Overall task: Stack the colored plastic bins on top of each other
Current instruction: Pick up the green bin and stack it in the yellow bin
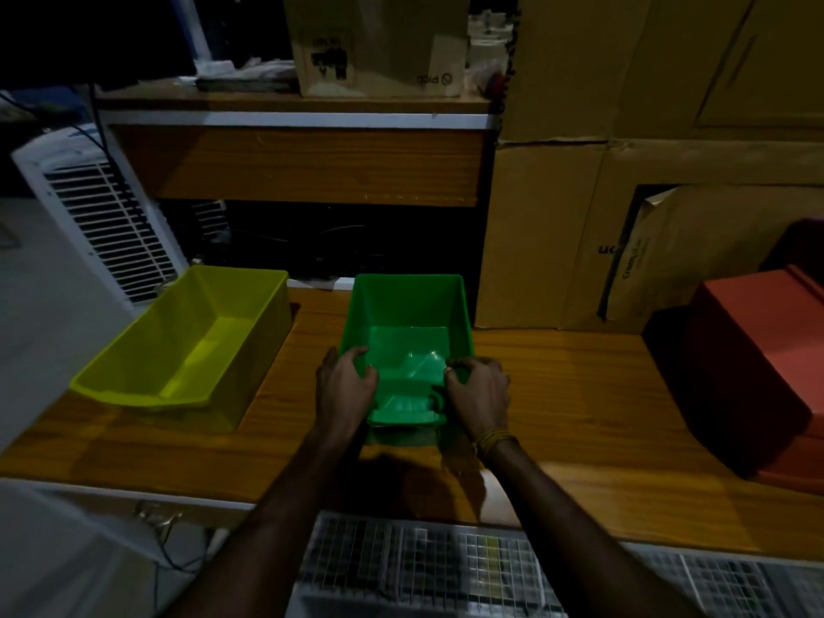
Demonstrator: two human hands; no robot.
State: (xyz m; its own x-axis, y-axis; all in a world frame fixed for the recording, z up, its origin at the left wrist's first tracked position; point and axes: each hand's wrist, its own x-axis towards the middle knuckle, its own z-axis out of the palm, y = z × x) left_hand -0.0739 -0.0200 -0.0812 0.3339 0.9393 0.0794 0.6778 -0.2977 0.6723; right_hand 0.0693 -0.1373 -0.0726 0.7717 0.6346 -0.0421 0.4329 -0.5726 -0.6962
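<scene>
Head view, dim light. I see the wooden bench (579, 394) running across the frame, its near edge white. Behind it stand a wall of large brown cardboard cartons (624, 171) on the right and a wooden shelf unit (294, 167) at centre, which carries a smaller cardboard box (379, 42). A white appliance with a slatted grille (102, 216) stands off the bench's left end.

On the bench's right end rests a red rectangular plastic bin (758, 350), which appears to lie bottom up, well apart from both hands. On the left part lies a yellow rectangular plastic bin (187, 341), open side up, angled so that its near corner points toward the bench's front left; it is near the left hand but not touched.

At centre stands a green open-topped plastic bin (408, 318), open side up, with its scooped front facing me. My grip is on this bin from both sides: the left hand (345, 385) wraps its fingers over the near left rim with the thumb inside, and the right hand (479, 390), whose wrist wears a yellow thread band (492, 439), curls its fingers over the near right rim. The bin thus lies between the two hands, extending away from them. Whether it rests on the bench or is slightly raised I cannot tell.
</scene>
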